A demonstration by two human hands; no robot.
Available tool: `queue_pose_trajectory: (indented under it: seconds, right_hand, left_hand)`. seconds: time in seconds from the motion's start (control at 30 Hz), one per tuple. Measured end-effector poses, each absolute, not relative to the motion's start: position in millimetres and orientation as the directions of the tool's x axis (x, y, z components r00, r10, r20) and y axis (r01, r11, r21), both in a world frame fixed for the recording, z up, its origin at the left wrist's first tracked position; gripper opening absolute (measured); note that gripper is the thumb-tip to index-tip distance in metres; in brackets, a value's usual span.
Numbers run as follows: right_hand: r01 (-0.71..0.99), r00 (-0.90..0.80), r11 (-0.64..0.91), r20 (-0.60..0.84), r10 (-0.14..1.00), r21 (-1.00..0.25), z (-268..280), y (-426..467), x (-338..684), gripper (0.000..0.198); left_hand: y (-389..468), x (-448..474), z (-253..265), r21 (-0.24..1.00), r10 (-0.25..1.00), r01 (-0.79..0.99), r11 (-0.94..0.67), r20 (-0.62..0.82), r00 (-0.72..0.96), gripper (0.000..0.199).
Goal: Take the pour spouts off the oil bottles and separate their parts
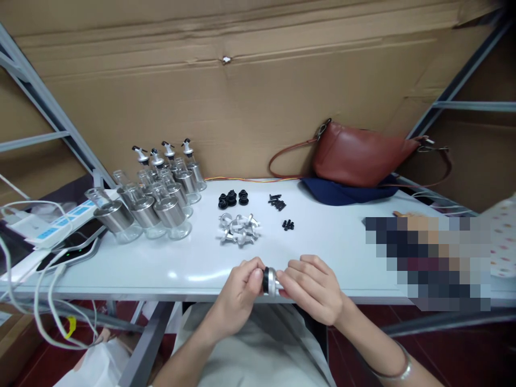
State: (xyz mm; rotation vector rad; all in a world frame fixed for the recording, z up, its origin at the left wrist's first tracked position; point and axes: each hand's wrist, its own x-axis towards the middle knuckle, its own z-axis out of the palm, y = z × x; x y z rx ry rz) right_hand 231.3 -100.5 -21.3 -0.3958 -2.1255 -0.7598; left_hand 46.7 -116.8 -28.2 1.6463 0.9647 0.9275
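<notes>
Over the table's front edge, my left hand [243, 290] is closed around the black stopper end of a silver pourer spout [272, 282]. My right hand [314, 285] pinches the same spout from its silver end. Fingers cover both ends of it. Farther back on the table lies a heap of silver spout pieces with white tubes [239, 230]. Behind that heap are several black stoppers [231, 198]. To their right sit small black levers [277, 202] and a cluster of tiny black caps [287, 224].
Several glass-and-steel bottles [171, 215] stand at left, some topped with pourers. Beside them are a power strip [66, 221] and white cables [38, 301]. A brown bag [357, 153] rests on dark blue cloth [346, 194] at back right. A person's sleeve [503, 236] shows at right.
</notes>
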Motion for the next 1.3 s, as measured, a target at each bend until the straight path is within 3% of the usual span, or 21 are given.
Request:
queue_pose_trajectory:
  seconds: [0.13,0.27,0.33,0.4,0.47,0.53,0.6,0.7,0.8,0.87,0.97,1.17,1.3]
  right_hand:
    - [0.512,-0.623,0.752,0.783,-0.008,0.415,-22,-105,235,0.019]
    - [0.547,-0.523,0.798,0.847,0.089,0.254,-28,-106,232,0.017]
    - [0.53,-0.477,0.844,0.852,0.218,0.08,-28,-104,229,0.018]
    - [0.491,-0.377,0.845,0.823,0.424,-0.21,-27,-101,227,0.027]
    - [0.423,-0.162,0.734,0.752,0.639,-0.532,-26,-97,228,0.031]
    - [0.379,0.004,0.585,0.633,0.774,-0.717,-26,-94,231,0.028]
    - [0.419,-0.021,0.556,0.604,0.796,-0.718,-27,-92,232,0.024]
    - [0.493,-0.189,0.655,0.664,0.724,-0.573,-28,-90,229,0.019]
    - [0.539,-0.214,0.659,0.671,0.71,-0.525,-28,-88,228,0.016]
    - [0.56,-0.227,0.646,0.654,0.722,-0.519,-28,-87,228,0.016]
    - [0.563,-0.279,0.673,0.656,0.701,-0.48,-29,-86,227,0.017]
    - [0.536,-0.345,0.714,0.655,0.672,-0.45,-34,-84,225,0.018]
    - [0.57,-0.409,0.692,0.578,0.706,-0.443,-38,-81,226,0.019]
  left_hand:
    - [-122,43,-24,0.958,0.899,0.179,-0.224,0.132,0.417,0.048]
    - [-123,41,-16,0.895,0.906,0.297,-0.332,0.215,0.364,0.041]
    - [-119,35,-11,0.829,0.907,0.388,-0.402,0.305,0.29,0.036]
    - [-114,23,-3,0.77,0.895,0.466,-0.437,0.422,0.143,0.032]
    - [-109,8,9,0.728,0.837,0.528,-0.438,0.544,-0.055,0.029]
    - [-101,-5,26,0.653,0.771,0.626,-0.426,0.625,-0.128,0.025]
    - [-87,-12,45,0.509,0.797,0.777,-0.369,0.603,-0.017,0.025]
    - [-50,-10,63,0.221,0.905,0.941,-0.254,0.398,0.151,0.022]
    - [-5,-2,65,-0.046,0.966,0.991,-0.122,0.224,0.129,0.02]
    - [19,4,60,-0.142,0.989,0.987,-0.08,0.109,0.096,0.025]
    - [41,9,50,-0.165,0.996,0.984,-0.07,0.039,0.078,0.031]
    - [63,5,30,-0.121,0.991,0.985,-0.119,0.045,0.125,0.033]
    - [66,-7,23,-0.073,0.985,0.986,-0.15,0.073,0.156,0.041]
